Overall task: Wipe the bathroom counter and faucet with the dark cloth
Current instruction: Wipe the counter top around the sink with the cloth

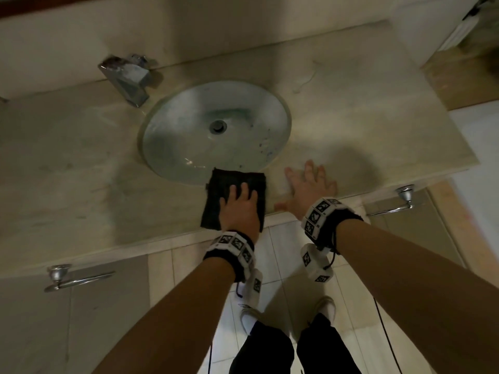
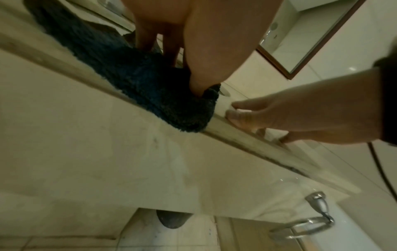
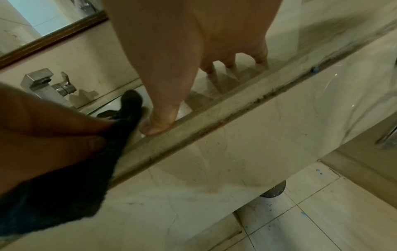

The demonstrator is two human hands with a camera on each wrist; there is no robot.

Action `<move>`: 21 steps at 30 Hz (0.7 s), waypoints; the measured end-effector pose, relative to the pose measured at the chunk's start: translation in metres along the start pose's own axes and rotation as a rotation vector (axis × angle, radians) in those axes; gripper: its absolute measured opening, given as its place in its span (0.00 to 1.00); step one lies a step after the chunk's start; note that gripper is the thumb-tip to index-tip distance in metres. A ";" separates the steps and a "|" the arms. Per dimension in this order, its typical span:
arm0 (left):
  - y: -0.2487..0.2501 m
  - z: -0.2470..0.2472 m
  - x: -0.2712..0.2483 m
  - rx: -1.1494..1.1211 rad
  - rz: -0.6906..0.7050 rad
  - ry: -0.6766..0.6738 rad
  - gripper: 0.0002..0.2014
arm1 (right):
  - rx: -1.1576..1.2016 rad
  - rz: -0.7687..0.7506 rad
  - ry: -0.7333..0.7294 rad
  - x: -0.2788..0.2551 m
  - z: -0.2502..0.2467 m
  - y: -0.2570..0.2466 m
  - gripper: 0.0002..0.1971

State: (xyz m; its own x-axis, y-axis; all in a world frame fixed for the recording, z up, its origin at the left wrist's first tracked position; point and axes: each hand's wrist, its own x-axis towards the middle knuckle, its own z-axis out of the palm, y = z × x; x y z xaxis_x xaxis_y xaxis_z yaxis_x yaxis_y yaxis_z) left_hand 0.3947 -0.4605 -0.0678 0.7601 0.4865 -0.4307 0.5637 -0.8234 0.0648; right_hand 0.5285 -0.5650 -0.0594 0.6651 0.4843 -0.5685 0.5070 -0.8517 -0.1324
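Observation:
The dark cloth (image 1: 237, 190) lies folded on the beige marble counter (image 1: 81, 157), at the front rim of the round glass sink basin (image 1: 216, 130). My left hand (image 1: 239, 209) presses down on it with the fingers spread; the cloth's near edge reaches the counter's front lip (image 2: 150, 88). My right hand (image 1: 307, 190) rests flat on bare counter just right of the cloth, fingers splayed (image 3: 182, 51). The chrome faucet (image 1: 127, 76) stands at the back left of the basin, far from both hands (image 3: 43, 83).
Two chrome towel holders hang below the counter front, one at the left (image 1: 73, 278) and one at the right (image 1: 399, 201). A wood-framed mirror (image 3: 53, 37) runs along the back wall. My feet (image 1: 251, 317) stand on the pale tiled floor.

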 end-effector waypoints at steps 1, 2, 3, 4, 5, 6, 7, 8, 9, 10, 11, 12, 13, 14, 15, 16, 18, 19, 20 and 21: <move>0.009 -0.001 0.001 -0.006 0.018 -0.006 0.31 | -0.003 0.000 0.004 0.000 0.001 0.000 0.52; 0.016 -0.002 0.002 -0.019 0.029 -0.009 0.31 | -0.009 -0.001 0.012 0.001 0.003 -0.001 0.52; 0.020 -0.001 0.003 -0.034 0.032 -0.010 0.31 | -0.016 -0.004 0.020 0.002 0.003 -0.001 0.52; 0.022 0.000 0.004 -0.047 0.033 -0.004 0.30 | -0.021 -0.006 0.021 0.002 0.003 -0.001 0.52; 0.021 0.002 0.005 -0.058 0.038 0.007 0.29 | -0.024 -0.006 0.017 0.002 0.003 0.000 0.52; 0.018 0.004 0.006 -0.066 0.048 0.020 0.29 | -0.025 -0.006 0.008 0.003 0.003 0.000 0.52; 0.014 0.006 0.005 -0.073 0.061 0.028 0.28 | -0.026 -0.008 -0.002 0.002 0.003 0.001 0.52; 0.009 0.006 0.006 -0.079 0.072 0.038 0.27 | -0.025 -0.011 -0.004 0.001 0.002 0.001 0.51; 0.004 0.006 0.007 -0.092 0.073 0.042 0.27 | -0.024 -0.013 -0.005 0.001 0.001 0.001 0.51; -0.001 0.006 0.007 -0.109 0.057 0.040 0.26 | -0.020 -0.016 -0.009 0.000 0.001 0.001 0.51; -0.008 0.005 0.006 -0.127 0.028 0.037 0.25 | -0.017 -0.017 -0.015 -0.001 0.000 0.000 0.51; -0.015 0.004 0.004 -0.140 -0.008 0.037 0.24 | -0.020 -0.018 -0.020 0.000 0.000 0.000 0.51; -0.024 0.003 0.000 -0.150 -0.049 0.036 0.24 | -0.026 -0.020 -0.028 -0.001 -0.001 0.000 0.52; -0.036 0.004 -0.005 -0.158 -0.091 0.034 0.24 | -0.027 -0.026 -0.034 -0.001 -0.001 0.000 0.52; -0.048 0.005 -0.011 -0.166 -0.133 0.033 0.23 | -0.025 -0.031 -0.037 -0.002 -0.002 -0.001 0.53; -0.060 0.008 -0.017 -0.172 -0.175 0.034 0.23 | -0.025 -0.034 -0.038 -0.003 -0.003 0.000 0.53; -0.082 0.012 -0.030 -0.180 -0.254 0.038 0.23 | -0.031 -0.038 -0.039 -0.005 -0.004 0.001 0.54; -0.091 0.013 -0.034 -0.185 -0.284 0.033 0.23 | -0.030 -0.030 -0.046 -0.004 -0.004 0.001 0.54; -0.099 0.015 -0.039 -0.189 -0.314 0.027 0.23 | -0.031 -0.019 -0.056 -0.005 -0.004 0.000 0.54; -0.107 0.016 -0.043 -0.187 -0.341 0.019 0.23 | -0.034 -0.009 -0.064 -0.005 -0.005 -0.001 0.55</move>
State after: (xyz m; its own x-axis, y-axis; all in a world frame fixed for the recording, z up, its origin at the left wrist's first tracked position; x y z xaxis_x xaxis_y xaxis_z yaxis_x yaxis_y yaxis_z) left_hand 0.2962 -0.3980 -0.0708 0.5236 0.7299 -0.4394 0.8330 -0.5469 0.0840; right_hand 0.5279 -0.5656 -0.0522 0.6245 0.4769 -0.6185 0.5318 -0.8397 -0.1105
